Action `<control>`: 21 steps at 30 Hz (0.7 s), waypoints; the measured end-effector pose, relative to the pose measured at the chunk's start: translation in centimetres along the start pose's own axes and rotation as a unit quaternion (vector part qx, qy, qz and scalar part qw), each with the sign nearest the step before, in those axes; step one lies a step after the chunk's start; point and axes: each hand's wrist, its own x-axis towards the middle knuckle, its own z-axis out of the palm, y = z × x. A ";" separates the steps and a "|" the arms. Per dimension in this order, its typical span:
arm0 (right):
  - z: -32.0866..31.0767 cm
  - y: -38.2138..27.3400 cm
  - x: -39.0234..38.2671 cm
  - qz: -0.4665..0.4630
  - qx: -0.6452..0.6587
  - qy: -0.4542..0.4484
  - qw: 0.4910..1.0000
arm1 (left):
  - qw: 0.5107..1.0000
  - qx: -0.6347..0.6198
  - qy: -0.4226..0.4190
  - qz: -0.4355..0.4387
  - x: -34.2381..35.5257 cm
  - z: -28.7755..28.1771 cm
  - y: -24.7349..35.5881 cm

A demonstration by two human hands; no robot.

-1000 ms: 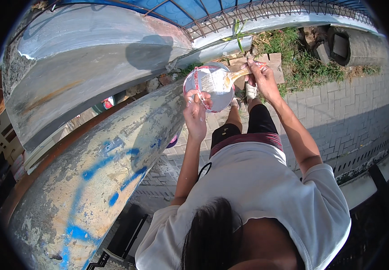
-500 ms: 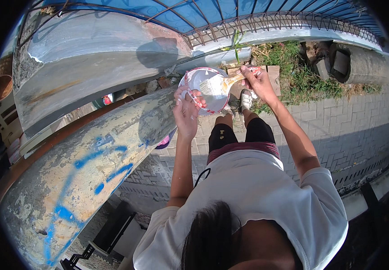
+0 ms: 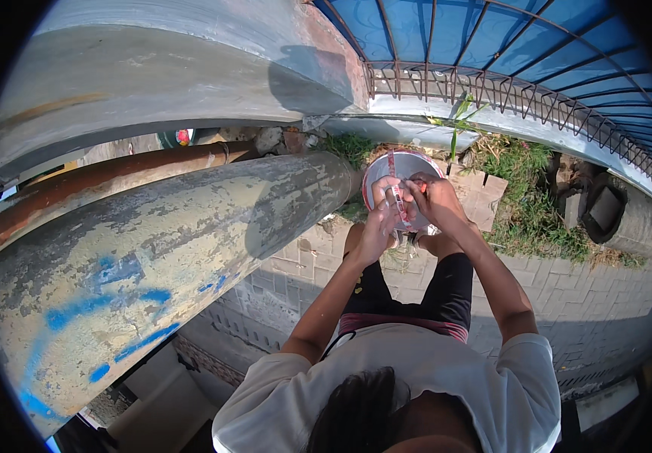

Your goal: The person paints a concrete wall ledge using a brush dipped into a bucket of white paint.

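Observation:
A pail with a red rim and pale grey inside [image 3: 413, 163] hangs in front of my legs, its red-and-white strap-like handle [image 3: 391, 162] crossing the top. My left hand [image 3: 380, 215] is closed on that handle at the near side of the pail. Beside it, over the pail's middle, my right hand [image 3: 439, 200] is closed on a paintbrush, whose red handle end [image 3: 421, 183] pokes out between the fingers. The bristles are hidden under my hands.
A thick pole with blue paint marks [image 3: 144, 264] runs along my left, beside a rusty pipe [image 3: 54, 196]. Ahead stand a grey ledge [image 3: 152, 68] and a barred blue fence [image 3: 522, 38]. Grass [image 3: 530, 189], a concrete drain piece [image 3: 628, 219] and paving [image 3: 537, 302] lie rightward and below.
My right hand and brush have come from the pail's right side to over its middle, next to my left hand. The view has turned, showing more fence, with the pail farther right and lower.

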 end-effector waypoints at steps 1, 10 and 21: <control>-1.3 -1.4 0.5 0.068 0.018 0.012 0.997 | 1.000 0.018 0.006 -0.006 0.2 -0.9 -0.2; -3.9 9.8 1.8 0.163 0.340 0.184 0.908 | 0.996 -0.044 -0.047 0.064 4.6 -9.9 -6.4; 1.4 27.1 5.6 -0.003 0.584 0.139 0.800 | 0.983 -0.026 -0.121 0.132 7.1 -19.7 -14.9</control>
